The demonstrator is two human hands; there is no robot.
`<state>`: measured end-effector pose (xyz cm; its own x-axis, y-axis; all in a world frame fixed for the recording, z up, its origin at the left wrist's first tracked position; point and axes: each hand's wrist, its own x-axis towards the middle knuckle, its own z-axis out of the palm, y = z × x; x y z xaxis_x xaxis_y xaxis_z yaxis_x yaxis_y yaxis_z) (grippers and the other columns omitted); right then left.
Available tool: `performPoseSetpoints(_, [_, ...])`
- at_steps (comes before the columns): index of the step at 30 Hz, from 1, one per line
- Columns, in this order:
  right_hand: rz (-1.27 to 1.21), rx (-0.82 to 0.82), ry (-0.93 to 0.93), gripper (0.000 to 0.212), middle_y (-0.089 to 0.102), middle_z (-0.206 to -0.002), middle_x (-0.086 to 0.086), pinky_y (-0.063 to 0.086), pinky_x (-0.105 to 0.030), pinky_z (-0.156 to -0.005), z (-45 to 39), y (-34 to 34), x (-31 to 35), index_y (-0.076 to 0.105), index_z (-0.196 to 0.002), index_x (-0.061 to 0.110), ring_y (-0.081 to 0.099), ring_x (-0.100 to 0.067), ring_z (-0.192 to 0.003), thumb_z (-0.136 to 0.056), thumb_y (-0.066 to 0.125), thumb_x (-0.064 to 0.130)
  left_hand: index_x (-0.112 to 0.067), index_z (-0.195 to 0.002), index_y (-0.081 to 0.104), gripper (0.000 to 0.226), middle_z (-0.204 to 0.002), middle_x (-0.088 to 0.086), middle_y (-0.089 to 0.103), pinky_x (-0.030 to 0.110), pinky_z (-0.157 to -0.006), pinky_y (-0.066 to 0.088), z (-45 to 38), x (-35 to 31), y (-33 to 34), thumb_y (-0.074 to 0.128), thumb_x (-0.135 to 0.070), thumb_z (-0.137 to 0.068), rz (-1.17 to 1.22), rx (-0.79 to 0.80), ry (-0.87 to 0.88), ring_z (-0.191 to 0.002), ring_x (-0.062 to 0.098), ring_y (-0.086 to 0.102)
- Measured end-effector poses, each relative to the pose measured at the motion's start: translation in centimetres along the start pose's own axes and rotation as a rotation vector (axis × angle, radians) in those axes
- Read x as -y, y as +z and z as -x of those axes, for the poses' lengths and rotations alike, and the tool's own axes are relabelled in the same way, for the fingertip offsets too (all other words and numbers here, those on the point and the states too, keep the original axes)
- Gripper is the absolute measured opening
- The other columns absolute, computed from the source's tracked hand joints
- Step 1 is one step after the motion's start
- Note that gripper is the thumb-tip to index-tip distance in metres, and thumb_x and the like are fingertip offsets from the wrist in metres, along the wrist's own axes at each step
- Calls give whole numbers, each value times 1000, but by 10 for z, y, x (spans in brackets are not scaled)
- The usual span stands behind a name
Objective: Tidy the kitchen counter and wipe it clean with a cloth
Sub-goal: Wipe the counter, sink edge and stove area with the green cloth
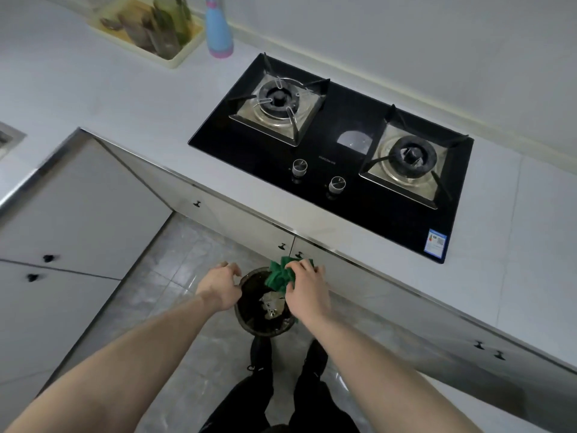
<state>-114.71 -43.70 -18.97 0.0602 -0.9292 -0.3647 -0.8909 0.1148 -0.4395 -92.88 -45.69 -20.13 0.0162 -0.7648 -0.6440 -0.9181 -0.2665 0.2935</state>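
A person stands at a pale grey stone kitchen counter with an inset black glass two-burner gas hob; below the fingers sits a round dark waste bin on the tiled floor. The right hand clamps a crumpled green cloth above the bin's far rim; the left hand hovers beside it, fingers loosely curled, holding nothing; a slackened grip could drop the cloth among the rubbish.

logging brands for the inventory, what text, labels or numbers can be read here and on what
No text here can be read for certain.
Blue sticker at the front right corner of the black gas hob: print too small to read.
Pale line of lettering on the hob glass between the two knobs: blurred, unreadable.
Blue and pink bottle: no readable label.
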Motion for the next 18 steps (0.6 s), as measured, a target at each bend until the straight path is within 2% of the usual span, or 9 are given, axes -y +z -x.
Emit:
performPoseSetpoints(4, [-115,-87,61,40,50,-130,13,56,-38,-90,12,-14,-15,55,-132,31,42,-20,-118,-93,61,22,-22,-131,56,46,-137,2,50,35,-101,47,5,-13,-17,57,-16,-85,5,-24,56,-126,26,51])
performPoseSetpoints(6, [-148,-171,72,40,51,-128,14,54,-32,-90,19,-34,-28,56,-131,32,42,-16,-117,-93,62,24,-22,-131,55,47,-138,2,49,35,-103,47,6,-28,-26,57,-14,-85,10,-49,108,-128,26,50])
performPoseSetpoints(10, [-207,-328,118,39,52,-128,16,42,-21,-87,37,-85,-62,56,-131,33,41,-12,-111,-94,61,24,-26,-129,55,48,-137,-2,48,39,-99,49,9,-78,-34,54,-11,-83,-1,-140,302,-124,25,52])
performPoseSetpoints(13, [-243,-433,177,39,54,-128,14,40,-22,-88,46,-118,-96,57,-131,32,42,-13,-108,-94,61,22,-27,-126,55,46,-135,-8,47,37,-92,52,11,-126,-38,55,-11,-84,-7,-213,465,-121,19,51])
performPoseSetpoints(15, [-248,-506,219,39,56,-128,12,42,-24,-89,54,-139,-132,58,-130,31,44,-16,-108,-93,62,21,-26,-128,56,46,-134,-9,47,35,-94,51,9,-164,-36,56,-11,-84,-40,-226,549,-123,17,47])
performPoseSetpoints(18, [-249,-559,306,40,57,-130,7,45,-29,-89,63,-166,-187,58,-131,28,44,-23,-110,-93,61,17,-24,-137,51,52,-142,-8,42,36,-103,47,5,-208,-29,55,-15,-86,-139,-165,566,-130,18,41])
